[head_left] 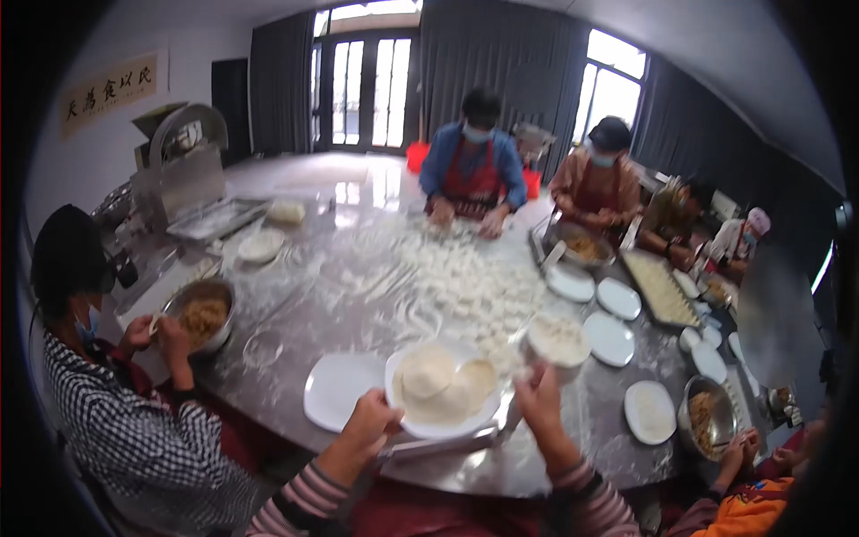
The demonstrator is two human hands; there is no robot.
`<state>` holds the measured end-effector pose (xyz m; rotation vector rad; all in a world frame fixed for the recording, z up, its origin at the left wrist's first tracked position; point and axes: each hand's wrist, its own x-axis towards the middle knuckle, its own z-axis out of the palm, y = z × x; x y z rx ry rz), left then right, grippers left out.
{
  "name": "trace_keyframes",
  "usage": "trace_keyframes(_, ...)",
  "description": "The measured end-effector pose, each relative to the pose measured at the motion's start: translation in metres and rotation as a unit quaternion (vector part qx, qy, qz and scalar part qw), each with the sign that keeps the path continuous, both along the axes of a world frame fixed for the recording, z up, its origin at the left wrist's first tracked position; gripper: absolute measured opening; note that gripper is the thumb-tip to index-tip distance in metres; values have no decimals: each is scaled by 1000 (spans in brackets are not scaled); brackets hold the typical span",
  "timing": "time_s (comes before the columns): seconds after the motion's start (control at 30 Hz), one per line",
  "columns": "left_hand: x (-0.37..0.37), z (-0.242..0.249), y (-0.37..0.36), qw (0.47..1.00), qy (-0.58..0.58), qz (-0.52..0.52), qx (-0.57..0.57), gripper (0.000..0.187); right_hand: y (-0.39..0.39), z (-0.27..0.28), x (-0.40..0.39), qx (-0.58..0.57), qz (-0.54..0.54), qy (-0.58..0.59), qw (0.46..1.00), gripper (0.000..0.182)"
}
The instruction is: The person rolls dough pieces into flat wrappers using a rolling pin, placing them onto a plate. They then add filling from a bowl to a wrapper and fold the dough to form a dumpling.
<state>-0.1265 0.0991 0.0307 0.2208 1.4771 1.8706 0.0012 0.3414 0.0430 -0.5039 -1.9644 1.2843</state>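
My left hand (374, 421) is closed on the near left rim of a white plate (490, 413). Several round, pale dough wrappers (428, 371) lie stacked and overlapping on it. My right hand (540, 398) is raised just right of the plate, its fingers drawn together; whatever they pinch, if anything, is too blurred to make out. Just beyond that hand stands a white bowl (559, 340) with pale pieces in it. Left of the wrappers, a second white plate (344, 394) lies on the table, partly behind my left forearm.
Many small dough pieces (474, 277) and loose flour cover the middle of the metal table (286, 376). Co-workers sit or stand around it. Metal bowls of filling (204, 313) are at left and right. White plates (611, 338) and a loaded tray (662, 286) lie to the right.
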Motion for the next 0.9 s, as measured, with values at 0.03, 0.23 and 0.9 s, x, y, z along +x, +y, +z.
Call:
trace_keyframes(0.03, 5, 10, 8, 1000, -14, 11, 21, 28, 0, -5, 18, -54, 15, 2, 998, 54)
trace_keyframes(0.23, 33, 30, 43, 992, -55, -31, 113, 35, -8, 24, 67, -107, 38, 73, 991, 60)
trace_keyframes(0.9, -48, 109, 18, 743, 623, 245, 27, 68, 88, 39, 191, -416, 16, 226, 881, 18)
